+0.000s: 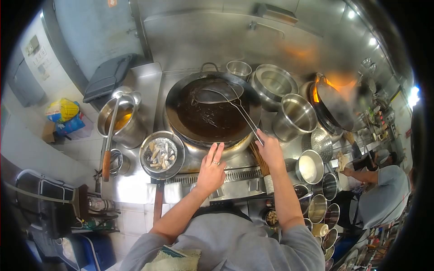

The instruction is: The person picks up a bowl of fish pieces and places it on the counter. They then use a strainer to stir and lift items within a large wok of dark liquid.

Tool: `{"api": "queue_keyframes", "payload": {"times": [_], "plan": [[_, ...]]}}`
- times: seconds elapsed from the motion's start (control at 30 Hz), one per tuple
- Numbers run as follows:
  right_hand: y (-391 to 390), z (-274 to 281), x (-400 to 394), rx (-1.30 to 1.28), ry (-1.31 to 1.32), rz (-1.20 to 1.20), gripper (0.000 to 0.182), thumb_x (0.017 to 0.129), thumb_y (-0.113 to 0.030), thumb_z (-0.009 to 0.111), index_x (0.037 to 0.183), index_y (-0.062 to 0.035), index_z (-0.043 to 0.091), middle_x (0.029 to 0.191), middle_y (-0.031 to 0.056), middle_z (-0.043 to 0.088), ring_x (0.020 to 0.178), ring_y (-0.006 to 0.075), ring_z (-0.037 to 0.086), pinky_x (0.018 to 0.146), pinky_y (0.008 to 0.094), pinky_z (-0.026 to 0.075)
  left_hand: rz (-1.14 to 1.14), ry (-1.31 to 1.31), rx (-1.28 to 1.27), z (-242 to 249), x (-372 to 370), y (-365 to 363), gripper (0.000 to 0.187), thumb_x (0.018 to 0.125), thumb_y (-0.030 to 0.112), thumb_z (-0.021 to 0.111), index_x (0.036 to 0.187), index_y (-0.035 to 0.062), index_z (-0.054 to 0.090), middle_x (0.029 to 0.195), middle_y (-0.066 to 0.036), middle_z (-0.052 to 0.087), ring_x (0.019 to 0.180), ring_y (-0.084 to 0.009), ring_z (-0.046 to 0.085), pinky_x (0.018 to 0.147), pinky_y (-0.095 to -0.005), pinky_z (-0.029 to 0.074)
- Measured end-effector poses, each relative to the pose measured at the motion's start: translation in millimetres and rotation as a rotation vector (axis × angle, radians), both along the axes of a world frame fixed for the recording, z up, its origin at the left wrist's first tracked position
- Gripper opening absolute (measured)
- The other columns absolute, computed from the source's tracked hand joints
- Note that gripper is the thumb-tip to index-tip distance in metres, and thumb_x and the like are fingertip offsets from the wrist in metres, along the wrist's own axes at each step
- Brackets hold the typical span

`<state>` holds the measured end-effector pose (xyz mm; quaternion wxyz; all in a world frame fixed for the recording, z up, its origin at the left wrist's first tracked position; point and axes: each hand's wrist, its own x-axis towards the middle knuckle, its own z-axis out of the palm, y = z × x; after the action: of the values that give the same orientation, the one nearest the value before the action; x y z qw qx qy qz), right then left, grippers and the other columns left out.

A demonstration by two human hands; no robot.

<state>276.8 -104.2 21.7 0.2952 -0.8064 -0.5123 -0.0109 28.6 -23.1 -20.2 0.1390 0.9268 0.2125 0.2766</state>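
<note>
A large dark wok point(185, 118) full of dark oil sits on the range in front of me. My right hand point(270, 151) is closed round the long wire handle of a mesh strainer point(217, 95), whose round head lies over the far part of the oil. At the wok's near rim my left hand point(211, 170) has its fingers stretched out, a ring on one of them, and nothing in its grip. Left of it, pale cut pieces point(160, 154) lie in a round strainer set on a dark wooden-handled pan point(179, 165).
A tall pot point(104, 118) with orange liquid and a ladle point(110, 140) stands left. Steel pots point(294, 118) stand right, near a flaming wok point(332, 113). A co-worker point(384, 194) bends over the counter at right, beside several containers point(317, 208).
</note>
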Motion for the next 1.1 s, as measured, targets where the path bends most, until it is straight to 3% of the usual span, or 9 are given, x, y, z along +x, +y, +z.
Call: {"api": "queue_keyframes", "payload": {"times": [0.23,0.5,0.63,1.1], "plan": [[18,5,-12,0.023,0.042,0.017,0.045,0.085,-0.011,0.076,0.129,-0.0098,0.069,0.093,0.0253,0.069,0.088,0.0450,0.068,0.078,0.0517,0.055,0.010,-0.011,-0.002,0,1,-2,0.009,0.075,0.003,0.067,0.083,0.0029,0.063,0.165,-0.020,0.029,0.152,-0.0452,0.026,0.110,-0.0553,0.040],[-19,-11,-18,0.024,0.062,0.096,0.043,0.086,-0.008,0.076,0.128,-0.0059,0.069,0.091,0.0258,0.069,0.087,0.0454,0.068,0.080,0.0506,0.055,0.023,-0.009,-0.019,3,2,-3,0.007,0.076,0.002,0.067,0.082,0.0021,0.064,0.165,-0.020,0.029,0.152,-0.0444,0.026,0.109,-0.0543,0.042],[-46,3,-30,-0.022,0.084,0.102,0.044,0.086,-0.007,0.075,0.128,-0.0052,0.068,0.093,0.0256,0.070,0.089,0.0452,0.068,0.081,0.0506,0.055,0.029,-0.006,-0.014,0,3,-3,0.016,0.071,0.002,0.073,0.086,0.0021,0.068,0.167,-0.017,0.026,0.154,-0.0387,0.022,0.112,-0.0512,0.038],[-122,63,-43,-0.274,0.018,0.059,0.044,0.090,-0.016,0.072,0.133,-0.0128,0.065,0.096,0.0213,0.070,0.087,0.0442,0.068,0.078,0.0512,0.056,-0.005,-0.014,-0.011,-2,2,0,0.010,0.073,0.002,0.071,0.084,0.0013,0.069,0.167,-0.019,0.023,0.153,-0.0422,0.023,0.109,-0.0526,0.041]]}}
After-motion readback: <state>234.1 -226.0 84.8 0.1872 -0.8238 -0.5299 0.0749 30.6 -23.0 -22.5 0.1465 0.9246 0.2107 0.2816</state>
